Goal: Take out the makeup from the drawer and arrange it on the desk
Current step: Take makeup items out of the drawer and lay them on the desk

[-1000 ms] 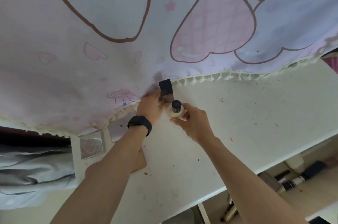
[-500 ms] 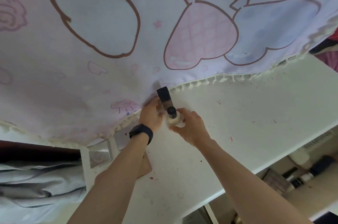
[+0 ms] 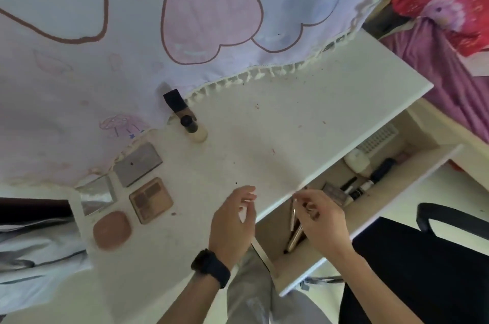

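Note:
On the white desk [image 3: 264, 125] two foundation bottles stand by the curtain hem: a square black-capped one [image 3: 176, 102] and a round one [image 3: 194, 129]. Left of them lie a clear case [image 3: 96, 194], a grey palette [image 3: 139, 163], a brown eyeshadow palette [image 3: 150, 200] and a pink compact [image 3: 112, 229]. The open drawer [image 3: 383, 207] holds slim metallic sticks [image 3: 296, 237], dark tubes [image 3: 370, 180] and a white jar [image 3: 356, 161]. My left hand [image 3: 232, 223] hovers at the desk's front edge, loosely curled and empty. My right hand [image 3: 322, 220] hangs over the drawer above the sticks, fingers bent, gripping nothing that I can see.
A cartoon-print curtain [image 3: 132, 32] drapes over the back of the desk. A black chair [image 3: 436, 257] stands at the lower right beside the drawer. Red and purple bedding [image 3: 449, 32] lies at the far right, and grey cloth [image 3: 31, 257] at the left.
Both hands let go of the two bottles by the curtain and pulled back toward me. My right hand now hangs over the open drawer. The view dropped, showing the palettes.

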### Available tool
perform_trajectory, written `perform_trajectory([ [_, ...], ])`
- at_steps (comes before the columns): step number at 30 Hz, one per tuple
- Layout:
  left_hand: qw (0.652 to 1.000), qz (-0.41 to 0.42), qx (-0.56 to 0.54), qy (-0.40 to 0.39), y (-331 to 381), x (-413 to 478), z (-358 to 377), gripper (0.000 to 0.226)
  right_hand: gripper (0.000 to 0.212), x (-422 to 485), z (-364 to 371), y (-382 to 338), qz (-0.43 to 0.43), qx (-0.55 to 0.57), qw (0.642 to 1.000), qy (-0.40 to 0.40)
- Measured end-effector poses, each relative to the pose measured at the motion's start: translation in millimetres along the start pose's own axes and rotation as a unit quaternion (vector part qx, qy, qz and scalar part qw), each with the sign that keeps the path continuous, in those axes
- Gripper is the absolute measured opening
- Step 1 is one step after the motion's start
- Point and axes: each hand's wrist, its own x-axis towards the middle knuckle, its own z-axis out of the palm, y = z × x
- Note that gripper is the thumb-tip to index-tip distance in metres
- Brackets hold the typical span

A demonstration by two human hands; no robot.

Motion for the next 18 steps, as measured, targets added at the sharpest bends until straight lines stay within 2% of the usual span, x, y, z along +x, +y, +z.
perform_trajectory([
  [2,0.996,0.018,0.018,-0.088,4.3,-23.6,35.7,0.028,0.016,-22.4,-14.3,36.5,0.024,-0.050,0.998,0.012],
  [4,0.984,0.012,0.046,-0.171,6.4,-37.9,67.2,0.028,0.017,-37.1,-20.6,69.8,0.000,-0.144,0.989,0.027],
  [7,0.961,-0.039,0.122,-0.245,2.1,-40.8,104.5,0.032,0.013,-40.4,-27.3,103.0,0.012,-0.255,0.966,0.033],
  [8,0.953,-0.069,0.144,-0.258,-1.3,-39.0,114.1,0.034,0.020,-37.1,-29.9,109.0,0.031,-0.285,0.958,0.019],
  [13,0.920,-0.196,0.203,-0.271,-20.6,-25.7,148.2,0.046,0.033,-4.6,-38.5,104.0,0.077,-0.413,0.900,-0.119],
  [18,0.920,-0.221,0.228,-0.228,-24.9,-15.5,172.2,0.060,0.052,40.4,-28.8,108.4,0.105,-0.428,0.886,-0.140],
])
